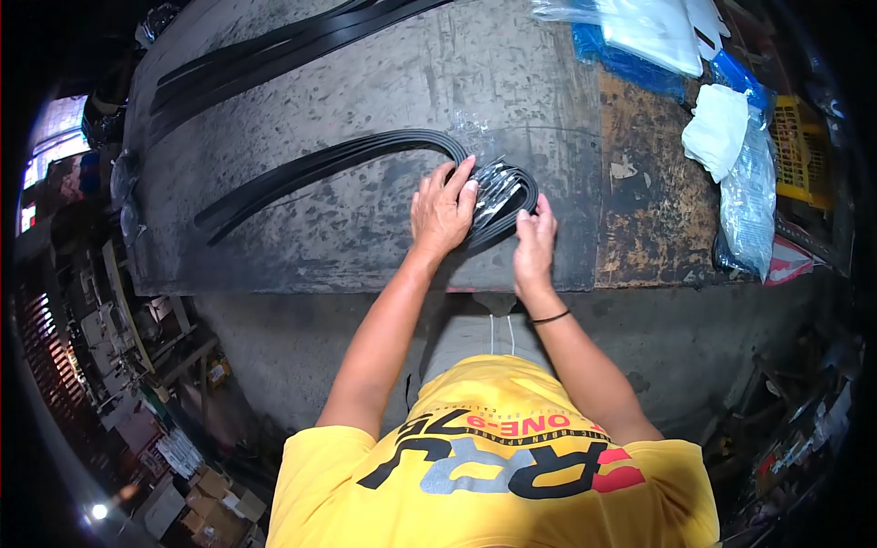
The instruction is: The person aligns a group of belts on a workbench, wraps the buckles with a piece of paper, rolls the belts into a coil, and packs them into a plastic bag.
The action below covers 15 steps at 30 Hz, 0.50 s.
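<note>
Black strips (356,149), shirt (498,457) perhaps "ONE-9"

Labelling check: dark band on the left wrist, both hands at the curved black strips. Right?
No: the dark band is on the right wrist, as the head view shows. The left hand and right hand are at the curved black strips, as you said.

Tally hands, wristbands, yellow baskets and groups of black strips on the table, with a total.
Hands: 2 (left hand, right hand)
Wristbands: 1
Yellow baskets: 1
Black strip groups: 2 (near group, far group)
Total: 6
</note>
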Each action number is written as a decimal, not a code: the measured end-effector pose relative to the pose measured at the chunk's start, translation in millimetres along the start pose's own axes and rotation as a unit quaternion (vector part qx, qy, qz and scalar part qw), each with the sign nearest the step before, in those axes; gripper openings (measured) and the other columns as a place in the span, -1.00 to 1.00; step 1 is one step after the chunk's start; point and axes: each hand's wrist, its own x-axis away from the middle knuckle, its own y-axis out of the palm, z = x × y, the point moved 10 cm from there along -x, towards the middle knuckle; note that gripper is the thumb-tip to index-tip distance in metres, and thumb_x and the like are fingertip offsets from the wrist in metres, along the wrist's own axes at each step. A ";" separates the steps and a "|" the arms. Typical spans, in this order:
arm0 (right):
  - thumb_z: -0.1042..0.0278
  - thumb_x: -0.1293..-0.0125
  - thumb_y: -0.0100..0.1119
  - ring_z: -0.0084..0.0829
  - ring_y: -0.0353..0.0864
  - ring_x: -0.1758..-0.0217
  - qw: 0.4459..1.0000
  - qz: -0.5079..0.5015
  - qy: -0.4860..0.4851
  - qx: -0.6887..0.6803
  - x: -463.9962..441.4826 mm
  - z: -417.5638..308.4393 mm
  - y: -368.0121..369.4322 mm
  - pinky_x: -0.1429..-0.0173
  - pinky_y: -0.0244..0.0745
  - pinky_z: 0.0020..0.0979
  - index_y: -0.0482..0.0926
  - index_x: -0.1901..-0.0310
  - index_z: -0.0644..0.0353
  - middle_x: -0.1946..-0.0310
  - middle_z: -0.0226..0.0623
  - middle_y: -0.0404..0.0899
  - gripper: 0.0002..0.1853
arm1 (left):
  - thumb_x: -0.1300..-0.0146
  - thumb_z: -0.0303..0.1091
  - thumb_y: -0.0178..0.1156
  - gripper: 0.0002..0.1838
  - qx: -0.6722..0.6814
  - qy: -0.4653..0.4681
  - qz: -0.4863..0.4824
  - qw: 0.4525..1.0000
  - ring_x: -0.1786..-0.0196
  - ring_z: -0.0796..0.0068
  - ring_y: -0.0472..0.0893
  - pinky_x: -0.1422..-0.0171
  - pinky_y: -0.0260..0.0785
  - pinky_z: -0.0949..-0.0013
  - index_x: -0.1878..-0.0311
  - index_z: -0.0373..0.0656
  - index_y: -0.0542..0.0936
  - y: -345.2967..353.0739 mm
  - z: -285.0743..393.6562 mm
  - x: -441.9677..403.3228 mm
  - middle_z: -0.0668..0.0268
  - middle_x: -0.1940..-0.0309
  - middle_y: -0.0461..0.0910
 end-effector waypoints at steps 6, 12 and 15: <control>0.03 -0.36 -0.11 -0.02 0.32 -0.24 0.978 -0.092 -0.136 0.132 -37.4 -60.8 82.8 -0.34 0.15 -0.22 0.43 -0.15 0.32 -0.15 0.08 0.41 -0.47 | -0.31 -0.21 -0.08 -0.33 0.144 -0.087 0.005 0.986 -0.40 -0.12 0.14 -0.46 -0.05 0.13 -0.39 -0.36 0.03 2.9 -33.5 42.6 -0.19 -0.33 0.14; -0.17 -0.24 -0.02 -0.05 0.49 -0.15 0.924 -0.303 -0.144 0.181 -31.6 -72.6 155.3 -0.22 0.32 -0.21 0.39 -0.23 0.21 -0.03 0.01 0.55 -0.32 | -0.31 0.09 -0.10 -0.14 0.099 -0.169 -0.072 0.978 -0.37 -0.23 0.13 -0.45 -0.06 0.05 -0.45 -0.30 -0.14 -33.4 -102.8 12.6 -0.09 -0.38 0.12; -0.16 -0.25 -0.02 -0.09 0.50 -0.16 0.899 -0.342 -0.174 0.210 -19.9 -73.1 168.8 -0.22 0.32 -0.25 0.29 -0.30 0.19 -0.01 -0.03 0.57 -0.29 | -0.32 0.04 -0.07 -0.25 -0.069 -0.053 -0.042 0.995 -0.13 -0.10 0.37 -0.22 0.22 0.01 -0.39 -0.32 0.06 -51.4 -84.2 -18.1 -0.07 -0.12 0.39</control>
